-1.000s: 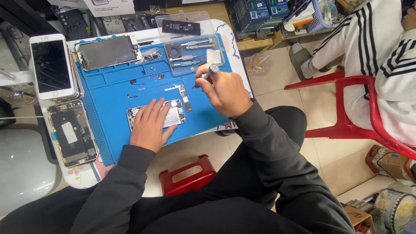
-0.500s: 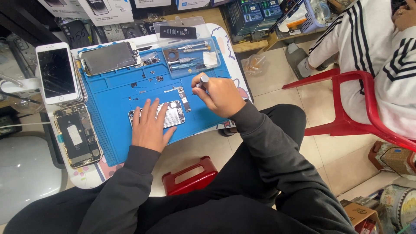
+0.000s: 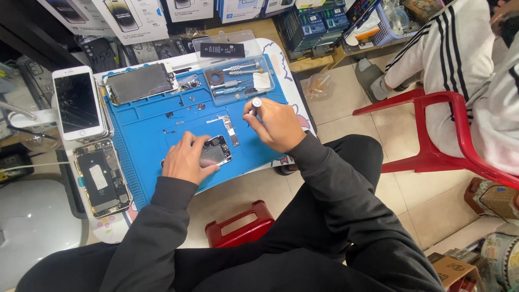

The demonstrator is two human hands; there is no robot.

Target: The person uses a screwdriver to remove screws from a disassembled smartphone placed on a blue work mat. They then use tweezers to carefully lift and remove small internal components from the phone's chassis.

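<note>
Left hand is lying flat, fingers spread, pressing down on the opened phone sitting mid blue mat on the table. Right hand is closed around a screwdriver, holding it upright just right of the phone, beside a loose metal strip. 1 cracked white phone and 1 stripped chassis are lying off the mat's left edge.

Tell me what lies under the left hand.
The left hand presses a small metal phone part onto the blue mat; the part's left end is hidden under the fingers.
</note>
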